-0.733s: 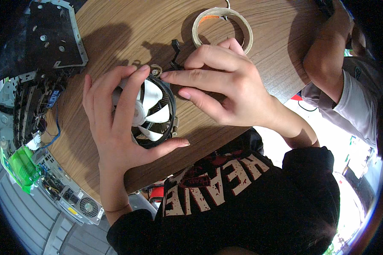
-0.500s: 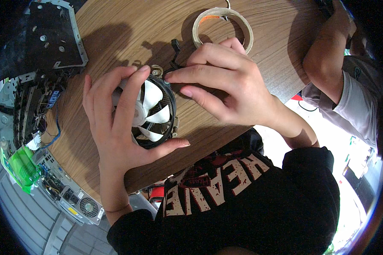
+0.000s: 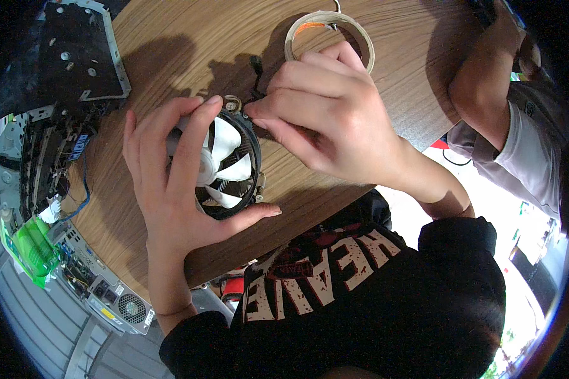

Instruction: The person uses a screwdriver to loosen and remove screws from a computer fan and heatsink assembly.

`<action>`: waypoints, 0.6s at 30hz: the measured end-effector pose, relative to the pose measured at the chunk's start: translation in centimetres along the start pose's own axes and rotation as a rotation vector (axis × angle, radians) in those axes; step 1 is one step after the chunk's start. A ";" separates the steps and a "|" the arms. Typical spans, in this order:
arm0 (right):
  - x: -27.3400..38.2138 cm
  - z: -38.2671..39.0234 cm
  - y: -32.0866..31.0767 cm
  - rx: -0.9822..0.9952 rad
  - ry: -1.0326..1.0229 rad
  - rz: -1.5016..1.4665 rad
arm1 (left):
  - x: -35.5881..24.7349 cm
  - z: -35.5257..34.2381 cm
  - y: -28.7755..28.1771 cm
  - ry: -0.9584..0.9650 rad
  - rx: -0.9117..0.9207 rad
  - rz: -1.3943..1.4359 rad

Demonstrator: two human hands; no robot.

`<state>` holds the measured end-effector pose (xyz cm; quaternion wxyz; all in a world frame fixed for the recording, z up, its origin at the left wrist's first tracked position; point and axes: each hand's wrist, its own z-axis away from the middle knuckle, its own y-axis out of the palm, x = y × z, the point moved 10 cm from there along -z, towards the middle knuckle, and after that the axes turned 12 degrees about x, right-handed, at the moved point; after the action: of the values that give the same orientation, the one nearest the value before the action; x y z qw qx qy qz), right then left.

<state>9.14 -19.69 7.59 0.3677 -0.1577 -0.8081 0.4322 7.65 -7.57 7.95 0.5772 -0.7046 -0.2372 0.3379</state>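
Spanning the fan (image 3: pixel 207 167) in the head view, the left hand (image 3: pixel 174 196) is spread wide, its fingers curving over the far edge and its thumb reaching out past the near rim. The fan lies on the worktop (image 3: pixel 171 41), between the left hand and the right hand (image 3: pixel 344 120). Its round black frame (image 3: pixel 257 155) holds white blades; three show clear of the fingers, with others partly covered. Two screws show at the frame, one on the far side (image 3: pixel 231 106) and one on the near right (image 3: pixel 261 196).

The right hand comes in from the right with its wrist bent, thumb and forefinger brought close together at the frame's upper right; I cannot tell whether they pinch anything. Just beyond those fingertips is one black connector (image 3: pixel 256 64).

One tape roll (image 3: pixel 368 50) lies farther back, its lower edge hidden behind the right hand. At lower left, one computer case (image 3: pixel 76 243) holds a power supply (image 3: pixel 114 300), near a green package (image 3: pixel 36 249). One co-worker's arm (image 3: pixel 483 88) is at right.
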 end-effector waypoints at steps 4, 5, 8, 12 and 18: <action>-0.1 -0.9 -0.2 0.086 0.042 0.014 | 0.0 0.1 0.0 -0.008 0.010 -0.006; 0.0 -1.1 -0.3 0.103 0.059 0.058 | 0.0 0.1 0.1 -0.010 0.015 -0.006; -0.1 -1.9 0.4 0.229 0.117 0.162 | 0.0 0.0 0.0 0.001 0.009 -0.003; 0.5 -2.9 0.5 0.217 0.064 0.176 | 0.0 0.1 -0.1 -0.004 -0.014 -0.002; 0.5 -2.8 -0.2 0.105 0.005 -0.008 | 0.2 0.0 0.0 -0.013 0.002 0.024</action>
<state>10.85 -17.93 8.98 0.3793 -0.1362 -0.7840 0.4722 7.76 -7.38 7.88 0.5723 -0.7046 -0.2318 0.3497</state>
